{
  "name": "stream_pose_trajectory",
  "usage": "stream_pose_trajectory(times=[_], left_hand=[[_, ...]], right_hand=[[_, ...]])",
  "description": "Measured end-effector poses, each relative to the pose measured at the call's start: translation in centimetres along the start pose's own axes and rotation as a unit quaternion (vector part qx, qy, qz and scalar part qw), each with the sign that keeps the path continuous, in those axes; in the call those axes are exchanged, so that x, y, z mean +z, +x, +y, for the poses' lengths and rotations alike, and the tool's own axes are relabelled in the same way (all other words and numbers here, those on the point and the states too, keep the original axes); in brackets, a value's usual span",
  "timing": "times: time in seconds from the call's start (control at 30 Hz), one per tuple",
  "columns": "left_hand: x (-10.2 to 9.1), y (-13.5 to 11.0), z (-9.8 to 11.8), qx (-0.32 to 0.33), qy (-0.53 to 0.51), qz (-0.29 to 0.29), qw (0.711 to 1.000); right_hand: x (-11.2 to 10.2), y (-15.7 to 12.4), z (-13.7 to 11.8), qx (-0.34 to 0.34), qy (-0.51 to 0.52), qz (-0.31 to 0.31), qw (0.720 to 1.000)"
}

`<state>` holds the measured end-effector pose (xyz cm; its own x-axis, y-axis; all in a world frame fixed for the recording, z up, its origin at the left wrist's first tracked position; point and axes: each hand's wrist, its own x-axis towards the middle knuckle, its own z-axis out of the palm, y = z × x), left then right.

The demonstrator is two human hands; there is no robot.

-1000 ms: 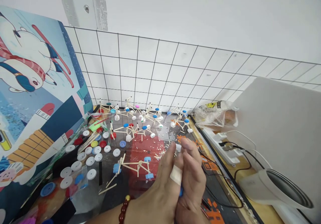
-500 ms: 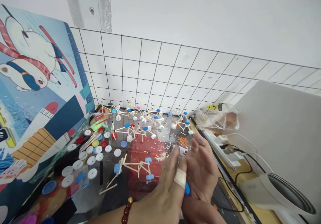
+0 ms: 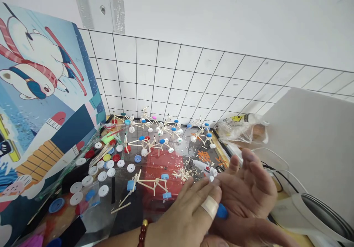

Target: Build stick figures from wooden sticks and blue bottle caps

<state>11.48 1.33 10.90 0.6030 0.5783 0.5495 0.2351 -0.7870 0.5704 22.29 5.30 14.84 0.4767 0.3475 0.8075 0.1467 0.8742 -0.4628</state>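
Observation:
My left hand point(image 3: 190, 214), with a bead bracelet and a plaster on one finger, lies palm down across my right hand point(image 3: 249, 191), which is palm up with its fingers spread. A small blue cap-like piece point(image 3: 222, 211) is pressed between the two hands; only its edge shows. Just left of the hands, a model of wooden sticks with blue caps point(image 3: 151, 183) rests on the glossy mat. A white tool point(image 3: 204, 167) lies just beyond my fingertips.
Loose white, blue and red caps point(image 3: 103, 166) are scattered at the left. Several stick-and-cap models point(image 3: 160, 129) stand along the tiled wall. A plastic bag point(image 3: 240, 127), cables point(image 3: 265, 166), a white box point(image 3: 312, 140) and a round white appliance point(image 3: 318, 210) crowd the right. A cartoon poster point(image 3: 41, 103) leans at left.
Both hands have slid to the right and lower. The right hand has opened flat, and the left hand has slid across it with the blue piece between them.

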Motion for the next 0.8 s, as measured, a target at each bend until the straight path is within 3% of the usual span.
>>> stream_pose_trajectory(times=[0.2,0.3,0.4,0.5,0.57,0.73,0.8], left_hand=[[-1.6,0.6,0.9,0.045,0.042,0.123,0.99],[-2.0,0.9,1.4,0.059,0.006,0.187,0.981],[-2.4,0.9,2.1,0.019,-0.108,0.246,0.963],[-2.8,0.6,2.6,-0.095,-0.219,0.288,0.927],[-2.9,0.4,2.7,-0.156,-0.277,0.288,0.903],[-2.8,0.9,2.7,-0.197,-0.407,0.271,0.85],[-2.8,1.4,2.7,-0.221,-0.52,0.289,0.773]], right_hand=[[-0.2,0.2,0.4,0.019,0.036,-0.016,0.999],[-0.7,0.2,0.5,0.007,0.058,-0.037,0.998],[-1.8,0.5,0.2,0.006,0.038,-0.158,0.987],[-2.8,1.0,-0.2,0.0,-0.01,-0.341,0.94],[-3.0,1.2,-0.1,-0.03,-0.016,-0.401,0.915],[-2.9,1.3,0.1,-0.069,-0.01,-0.398,0.915],[-2.9,1.3,-0.2,-0.082,-0.008,-0.391,0.917]])
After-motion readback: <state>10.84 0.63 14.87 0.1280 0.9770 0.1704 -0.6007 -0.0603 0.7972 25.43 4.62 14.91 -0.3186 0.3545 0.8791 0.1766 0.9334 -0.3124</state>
